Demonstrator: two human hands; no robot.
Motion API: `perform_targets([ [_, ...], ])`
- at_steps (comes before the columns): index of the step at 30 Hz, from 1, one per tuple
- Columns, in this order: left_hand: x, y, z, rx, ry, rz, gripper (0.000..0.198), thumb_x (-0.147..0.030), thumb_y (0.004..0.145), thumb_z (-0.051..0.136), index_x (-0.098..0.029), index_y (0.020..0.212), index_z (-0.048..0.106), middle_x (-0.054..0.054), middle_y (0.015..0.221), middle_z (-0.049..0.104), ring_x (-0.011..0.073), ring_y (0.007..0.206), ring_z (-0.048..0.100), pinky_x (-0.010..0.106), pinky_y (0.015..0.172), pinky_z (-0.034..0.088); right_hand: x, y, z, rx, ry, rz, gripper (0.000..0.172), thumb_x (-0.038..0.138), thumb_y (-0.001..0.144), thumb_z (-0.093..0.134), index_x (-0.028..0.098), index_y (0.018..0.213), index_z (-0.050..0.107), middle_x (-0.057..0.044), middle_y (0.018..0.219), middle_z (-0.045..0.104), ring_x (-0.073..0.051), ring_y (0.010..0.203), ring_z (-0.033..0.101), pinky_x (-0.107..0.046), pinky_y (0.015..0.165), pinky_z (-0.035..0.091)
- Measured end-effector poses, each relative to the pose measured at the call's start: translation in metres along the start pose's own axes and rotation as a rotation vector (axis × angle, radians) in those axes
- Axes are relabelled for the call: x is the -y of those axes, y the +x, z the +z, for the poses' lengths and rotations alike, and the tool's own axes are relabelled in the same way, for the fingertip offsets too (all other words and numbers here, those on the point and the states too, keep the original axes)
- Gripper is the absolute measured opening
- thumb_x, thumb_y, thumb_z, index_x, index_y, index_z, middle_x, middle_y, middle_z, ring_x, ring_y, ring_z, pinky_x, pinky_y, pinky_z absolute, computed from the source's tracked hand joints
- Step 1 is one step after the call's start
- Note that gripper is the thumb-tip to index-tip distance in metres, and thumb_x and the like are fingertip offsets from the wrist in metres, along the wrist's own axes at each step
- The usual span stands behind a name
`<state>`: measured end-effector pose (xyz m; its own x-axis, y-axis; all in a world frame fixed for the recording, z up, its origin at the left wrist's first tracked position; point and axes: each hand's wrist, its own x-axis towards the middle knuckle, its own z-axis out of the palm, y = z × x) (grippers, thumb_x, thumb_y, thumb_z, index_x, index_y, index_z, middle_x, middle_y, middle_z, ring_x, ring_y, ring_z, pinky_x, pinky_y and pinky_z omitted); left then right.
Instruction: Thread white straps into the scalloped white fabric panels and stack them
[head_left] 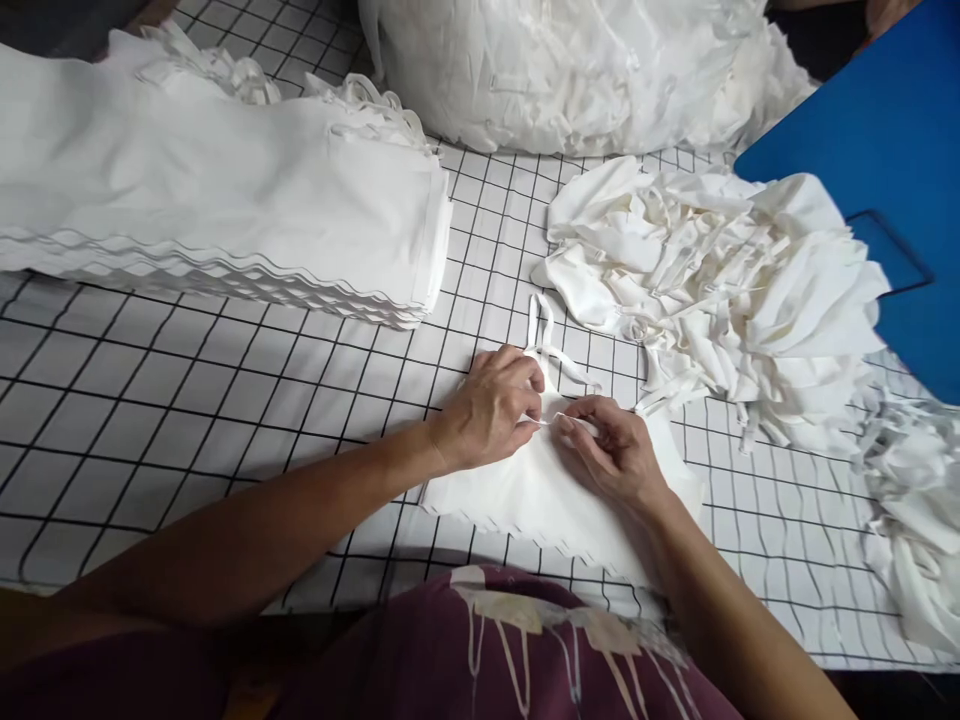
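Observation:
A small white cloth pouch with a zigzag-cut lower edge lies flat on the table in front of me. Two white drawstrings run from its top edge away from me. My left hand rests on the pouch's top left, fingers curled and pinching a thin white string at the opening. My right hand lies on the pouch's right part, thumb and forefinger pinched on the same string, close to the left fingertips.
The table is covered in white cloth with a black grid. A tall neat stack of flat white pouches lies far left. A loose heap of pouches sits to the right, another pile behind, a blue board far right.

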<state>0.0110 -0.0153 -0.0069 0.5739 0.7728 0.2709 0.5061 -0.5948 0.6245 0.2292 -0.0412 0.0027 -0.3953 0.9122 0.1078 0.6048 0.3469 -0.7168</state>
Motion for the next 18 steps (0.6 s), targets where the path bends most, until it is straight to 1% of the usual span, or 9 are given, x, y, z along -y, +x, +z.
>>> perform_targets([
  [1,-0.002,0.000,0.000,0.012,0.013,-0.010,0.007,-0.018,0.081,0.071,-0.017,0.075,0.071,0.006,0.100,0.066,0.0239,0.103,0.055,0.039,0.085,0.040,0.001,-0.002,0.004,-0.035,0.023,0.023,0.006,0.023,0.093,0.058,0.022,0.087,0.058,0.000,0.076,0.062,-0.016,0.068,0.056,-0.035,0.071,0.041],
  [3,-0.003,0.002,0.000,0.043,0.036,-0.031,0.006,-0.018,0.081,0.070,-0.017,0.075,0.071,0.004,0.090,0.065,0.0220,0.094,0.054,0.037,0.081,0.038,0.004,-0.004,0.011,-0.063,0.038,0.027,0.006,0.023,0.093,0.060,0.022,0.086,0.060,0.000,0.076,0.062,-0.016,0.069,0.056,-0.036,0.071,0.040],
  [7,-0.004,0.004,0.003,0.097,0.036,-0.086,0.004,-0.019,0.080,0.070,-0.016,0.076,0.071,0.003,0.080,0.064,0.0206,0.087,0.055,0.037,0.082,0.036,0.007,-0.005,0.018,-0.098,0.017,0.014,0.008,0.023,0.092,0.061,0.022,0.084,0.061,0.000,0.073,0.061,-0.015,0.068,0.052,-0.037,0.072,0.038],
  [11,-0.004,0.005,0.005,0.110,0.015,-0.131,0.005,-0.019,0.079,0.068,-0.015,0.077,0.071,0.004,0.078,0.066,0.0203,0.084,0.056,0.038,0.084,0.036,0.005,-0.004,0.019,-0.108,0.011,-0.008,0.008,0.022,0.092,0.061,0.021,0.084,0.062,0.000,0.072,0.060,-0.015,0.067,0.052,-0.038,0.073,0.037],
  [18,-0.005,0.007,0.004,0.124,-0.013,-0.146,0.005,-0.020,0.078,0.069,-0.015,0.078,0.072,0.005,0.080,0.070,0.0212,0.086,0.058,0.039,0.086,0.036,0.004,-0.005,0.021,-0.098,-0.050,-0.044,0.005,0.022,0.092,0.061,0.021,0.088,0.063,-0.001,0.074,0.060,-0.016,0.069,0.052,-0.039,0.075,0.036],
])
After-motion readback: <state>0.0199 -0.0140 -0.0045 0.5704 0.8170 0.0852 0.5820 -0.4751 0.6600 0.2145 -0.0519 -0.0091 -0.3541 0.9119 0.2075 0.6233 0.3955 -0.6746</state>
